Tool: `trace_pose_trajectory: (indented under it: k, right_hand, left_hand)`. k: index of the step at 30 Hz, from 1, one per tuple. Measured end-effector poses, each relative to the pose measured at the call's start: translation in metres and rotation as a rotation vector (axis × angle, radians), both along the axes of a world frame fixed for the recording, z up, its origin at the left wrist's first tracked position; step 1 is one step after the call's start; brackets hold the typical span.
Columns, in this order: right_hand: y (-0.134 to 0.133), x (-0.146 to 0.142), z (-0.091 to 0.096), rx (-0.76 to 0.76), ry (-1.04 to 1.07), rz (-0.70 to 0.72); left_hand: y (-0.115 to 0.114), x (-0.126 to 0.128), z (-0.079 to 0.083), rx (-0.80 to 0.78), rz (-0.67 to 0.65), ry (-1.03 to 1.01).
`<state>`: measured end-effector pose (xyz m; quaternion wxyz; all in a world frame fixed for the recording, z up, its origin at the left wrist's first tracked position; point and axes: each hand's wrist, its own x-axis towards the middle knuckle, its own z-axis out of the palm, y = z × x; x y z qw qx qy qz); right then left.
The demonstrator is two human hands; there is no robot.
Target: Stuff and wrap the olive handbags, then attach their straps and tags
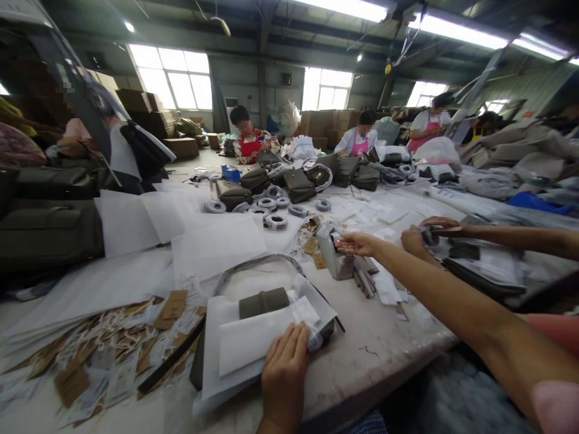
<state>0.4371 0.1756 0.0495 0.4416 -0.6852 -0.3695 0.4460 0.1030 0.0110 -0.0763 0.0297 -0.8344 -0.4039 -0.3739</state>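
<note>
My left hand lies with its fingers stretched over the right end of a folded white wrapping sheet, pressing it down. Under this sheet is a dark olive handbag, its olive strap piece showing above the fold and its plastic-wrapped handle arching behind. My right hand reaches out to a grey tape dispenser. Its fingers are extended, with the tips at the dispenser; whether they touch any tape is too small to tell. Brown and white hang tags with strings lie heaped left of the bag.
A co-worker's hands work on another wrapped bag at the right. White sheets are stacked behind my bag. Farther back are wrapped strap rolls and several olive handbags. Dark bags stand at the left. People sit across the table.
</note>
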Motion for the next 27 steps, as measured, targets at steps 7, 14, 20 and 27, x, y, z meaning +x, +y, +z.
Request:
trace_pose_trajectory:
  k: [7,14,20,27]
  right_hand:
    - [-0.06,-0.013,0.025,0.024,0.128,-0.136]
    - [-0.124,-0.03,-0.015,0.114,0.073,-0.258]
    - [-0.119,-0.032,-0.07,0.193,-0.019,-0.336]
    - [-0.112,-0.012,-0.083,0.229,-0.315,-0.242]
  left_hand:
    - [0.0,-0.001,0.005,0.012,-0.008,-0.011]
    - [0.0,0.0,0.005,0.057,-0.005,-0.045]
    - [0.0,0.0,0.006,0.078,0.0,-0.044]
    - [-0.001,0.0,0.008,0.07,-0.004,-0.038]
